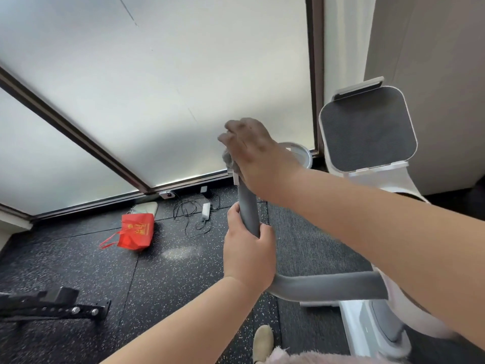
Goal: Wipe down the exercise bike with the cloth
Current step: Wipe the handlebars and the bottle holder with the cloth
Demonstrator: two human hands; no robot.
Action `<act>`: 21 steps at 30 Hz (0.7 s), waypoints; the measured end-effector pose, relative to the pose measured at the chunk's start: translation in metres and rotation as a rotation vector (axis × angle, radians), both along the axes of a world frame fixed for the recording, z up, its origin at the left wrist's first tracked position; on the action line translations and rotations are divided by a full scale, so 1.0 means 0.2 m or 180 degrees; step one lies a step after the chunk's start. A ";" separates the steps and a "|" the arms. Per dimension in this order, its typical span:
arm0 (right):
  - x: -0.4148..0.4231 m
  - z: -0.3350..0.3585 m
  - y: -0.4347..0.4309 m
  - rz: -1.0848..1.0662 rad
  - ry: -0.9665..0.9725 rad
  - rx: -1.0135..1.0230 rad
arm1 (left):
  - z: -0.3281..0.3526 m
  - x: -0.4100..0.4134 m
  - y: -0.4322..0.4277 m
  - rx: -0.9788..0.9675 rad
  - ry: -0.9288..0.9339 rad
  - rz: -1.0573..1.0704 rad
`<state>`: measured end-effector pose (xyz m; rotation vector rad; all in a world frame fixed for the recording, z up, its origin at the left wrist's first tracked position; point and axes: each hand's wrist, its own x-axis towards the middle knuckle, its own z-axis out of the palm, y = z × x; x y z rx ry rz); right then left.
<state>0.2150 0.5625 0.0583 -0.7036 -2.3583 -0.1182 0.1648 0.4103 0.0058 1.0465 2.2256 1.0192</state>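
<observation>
Grey foam is covering the handlebar (248,214) of the exercise bike (378,321). In the head view, the only one, the bar is rising from a bend near the white frame towards the frosted window (157,88). The left hand (248,254) is wrapping its fingers and thumb round the lower stretch of the bar, steadying it. The right hand (252,151) is sitting over the bar's top end with fingers curled, clutching the grey cloth (228,158). A little of the cloth is bunching out beneath the knuckles, and most of it is hiding under the palm. The tip seems to be getting wiped now. To do this well, the right hand should be twisting the cloth fully round the end, then drawing it down the foam, with the left hand shifting aside so no strip is being missed. A red bag (136,229) and loose cables (196,214) are lying on the speckled floor (78,258) beyond
</observation>
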 end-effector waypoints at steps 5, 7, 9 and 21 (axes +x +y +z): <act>0.02 0.15 0.08 0.0365 0.0448 -0.1988 | 0.02 0.01 0.00 -0.0050 0.0074 0.0002; 0.03 0.17 0.07 0.0236 0.0865 -0.2667 | 0.03 0.01 -0.01 -0.0062 0.0098 0.0011; 0.08 0.14 0.00 0.0056 0.1001 -0.2888 | 0.04 0.01 -0.02 -0.0059 0.0113 -0.0001; 0.51 0.01 -0.47 0.0329 0.0046 -0.2591 | 0.01 0.01 -0.04 0.0488 0.0270 -0.0104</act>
